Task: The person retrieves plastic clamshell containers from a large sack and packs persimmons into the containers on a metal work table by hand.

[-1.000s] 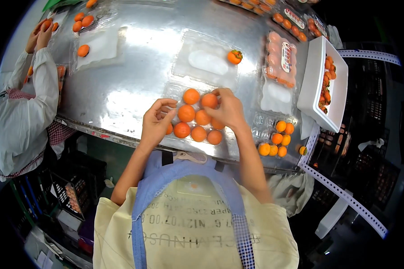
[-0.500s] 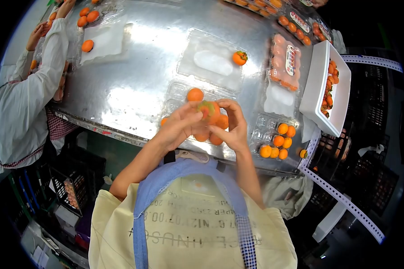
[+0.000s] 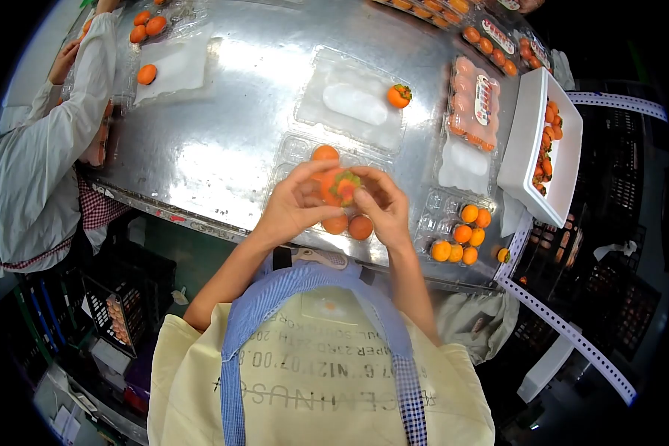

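Over the near edge of the steel table, a persimmon (image 3: pixel 337 189) with a green calyx is held between my two hands, slightly blurred. My left hand (image 3: pixel 296 204) curls its fingers and thumb around the left side. My right hand (image 3: pixel 383 202) grips the opposite side, its thumb near the calyx. Beneath them is a clear plastic tray (image 3: pixel 282 169) with several persimmons, partly hidden by my hands; one persimmon (image 3: pixel 325 152) shows above my fingers and another persimmon (image 3: pixel 360 227) below. Beyond, a clear lid (image 3: pixel 323 78) with a white sheet bears one calyx-topped persimmon (image 3: pixel 398 96).
Right of my hands stands another clear tray (image 3: pixel 432 219) with several persimmons. Behind it are a packed, labelled box (image 3: pixel 474 104) and a white bin (image 3: pixel 524 149) of persimmons. A co-worker's sleeve (image 3: pixel 89 89) reaches over the table at left. A perforated metal strip (image 3: pixel 550 323) edges the right side.
The persimmon has turned in my hands, so its calyx now faces up and to the right. My left fingers have shifted around it. The co-worker's arms at left have moved slightly.
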The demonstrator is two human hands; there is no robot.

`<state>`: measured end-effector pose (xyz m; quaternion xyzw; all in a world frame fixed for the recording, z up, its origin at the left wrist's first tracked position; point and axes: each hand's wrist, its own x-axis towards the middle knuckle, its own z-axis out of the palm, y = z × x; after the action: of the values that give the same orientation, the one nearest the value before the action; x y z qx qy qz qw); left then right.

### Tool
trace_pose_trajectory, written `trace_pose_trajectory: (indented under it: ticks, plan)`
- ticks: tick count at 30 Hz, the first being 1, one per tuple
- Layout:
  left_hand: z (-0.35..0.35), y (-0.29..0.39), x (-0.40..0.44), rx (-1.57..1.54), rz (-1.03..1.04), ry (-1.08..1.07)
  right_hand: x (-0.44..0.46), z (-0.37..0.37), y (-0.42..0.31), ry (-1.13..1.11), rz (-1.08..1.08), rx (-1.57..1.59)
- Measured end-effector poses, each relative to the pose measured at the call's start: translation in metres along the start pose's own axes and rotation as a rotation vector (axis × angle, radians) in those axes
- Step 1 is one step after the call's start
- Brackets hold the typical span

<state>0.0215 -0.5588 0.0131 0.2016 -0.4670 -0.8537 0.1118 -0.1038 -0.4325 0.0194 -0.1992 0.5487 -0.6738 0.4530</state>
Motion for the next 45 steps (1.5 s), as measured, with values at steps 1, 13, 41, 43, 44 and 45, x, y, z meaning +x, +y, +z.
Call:
trace_pose_trajectory:
  ticks: [1,13,41,43,44,45]
  plan:
    - [-0.001,-0.002,0.0,0.017,0.004,-0.012,0.0,-0.001,0.001,-0.007,0.014,-0.003]
    - [0.005,0.0,0.0,0.617,0.239,0.124,0.002,0.009,0.003,0.052,-0.237,-0.682]
    - [0.007,0.006,-0.002,0.839,0.348,0.081,0.0,0.013,0.013,0.002,-0.051,-0.246]
    - [0.007,0.007,-0.002,0.79,0.36,0.082,-0.001,0.005,0.019,-0.003,-0.022,-0.137]
    - [0.007,0.007,-0.002,0.747,0.352,0.093,-0.001,0.001,0.021,-0.005,-0.008,-0.082]
    - [0.006,0.008,-0.002,0.702,0.346,0.103,-0.002,-0.002,0.023,-0.012,0.007,0.029]
